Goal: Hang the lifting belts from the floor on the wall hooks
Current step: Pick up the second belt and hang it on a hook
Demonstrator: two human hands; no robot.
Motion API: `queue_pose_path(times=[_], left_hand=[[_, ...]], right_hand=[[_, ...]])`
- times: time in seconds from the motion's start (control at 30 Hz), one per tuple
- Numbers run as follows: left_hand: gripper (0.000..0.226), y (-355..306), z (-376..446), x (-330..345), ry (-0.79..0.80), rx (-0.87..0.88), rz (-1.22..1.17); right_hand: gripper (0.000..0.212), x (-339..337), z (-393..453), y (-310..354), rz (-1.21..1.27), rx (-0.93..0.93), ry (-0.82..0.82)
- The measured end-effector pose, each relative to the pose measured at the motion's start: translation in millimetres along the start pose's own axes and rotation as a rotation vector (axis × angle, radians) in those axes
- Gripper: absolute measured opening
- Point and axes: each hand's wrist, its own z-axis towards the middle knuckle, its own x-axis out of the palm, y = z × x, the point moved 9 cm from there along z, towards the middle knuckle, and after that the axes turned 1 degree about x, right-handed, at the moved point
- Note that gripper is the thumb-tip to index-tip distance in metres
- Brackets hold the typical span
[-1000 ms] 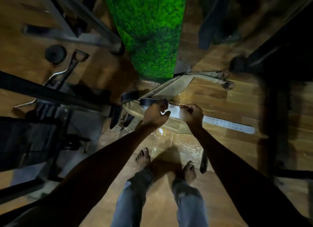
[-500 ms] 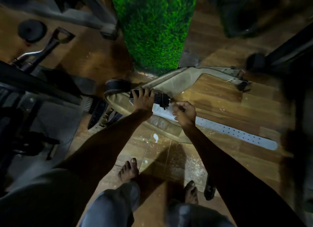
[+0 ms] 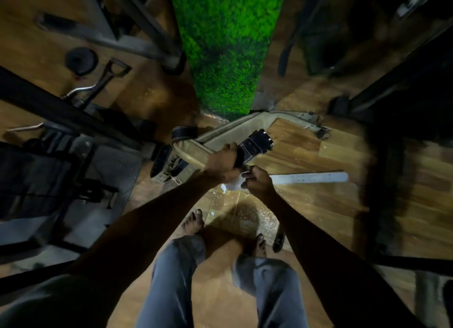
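- The step in hand looks like the pickup: the belts are being gathered off the wooden floor (image 3: 306, 153), and nothing is on a hook yet
- The left hand (image 3: 221, 162) has its fingers curled tight round a black belt (image 3: 252, 145), whose stitched, studded end sticks out up and to the right of the fist
- The right hand (image 3: 257, 182) pinches the near end of a white belt (image 3: 311, 177); the rest of that strap stretches away to the right, low over the boards, and whether it touches them I cannot tell
- A wide tan belt (image 3: 230, 134) lies on the floor under both hands, its far end bent off to the right
- More dark belts (image 3: 160, 160) sit in a heap just left of the tan one, beside a small black roll (image 3: 183, 133)
- Next, I judge, both straps must be lifted free and carried to the wall; no hooks can be made out in this dim view
- In the way: the dark gym frame (image 3: 61, 112) and a metal handle (image 3: 107, 77) crowd the left, and the green turf panel (image 3: 225, 46) stands straight ahead
- The trailing white strap could catch on the tan belt or drag
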Motion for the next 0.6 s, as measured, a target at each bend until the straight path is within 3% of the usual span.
queue_pose_path(times=[0.07, 0.17, 0.3, 0.37, 0.43, 0.47, 0.53, 0.57, 0.6], left_hand=[[0.067, -24, -26, -35, 0.021, -0.089, -0.125], [0.076, -37, -57, -69, 0.021, -0.256, -0.471], [0.051, -46, -104, -121, -0.090, -0.289, -0.907], [0.030, -58, -129, -149, 0.009, -0.301, -0.859], [0.041, -56, -146, -172, 0.095, -0.303, -0.668], [0.046, -57, -148, -186, 0.084, -0.277, -0.693], [0.049, -64, -160, -225, -0.030, -0.208, -0.603], [0.039, -77, -175, -250, -0.142, -0.127, -0.563], [0.030, -78, -180, -248, -0.197, -0.162, -0.695]], right_hand=[[0.048, -9, -41, 31, -0.019, 0.001, 0.110], [0.035, -31, -96, 67, -0.077, -0.023, 0.117], [0.026, -67, -169, 117, -0.119, -0.038, 0.086], [0.044, -80, -189, 134, -0.128, -0.028, 0.095], [0.057, -93, -202, 157, -0.128, -0.061, 0.110], [0.060, -97, -207, 172, -0.139, -0.072, 0.124], [0.065, -103, -214, 206, -0.155, -0.129, 0.135], [0.067, -105, -219, 224, -0.138, -0.179, 0.133], [0.067, -108, -224, 243, -0.134, -0.203, 0.110]])
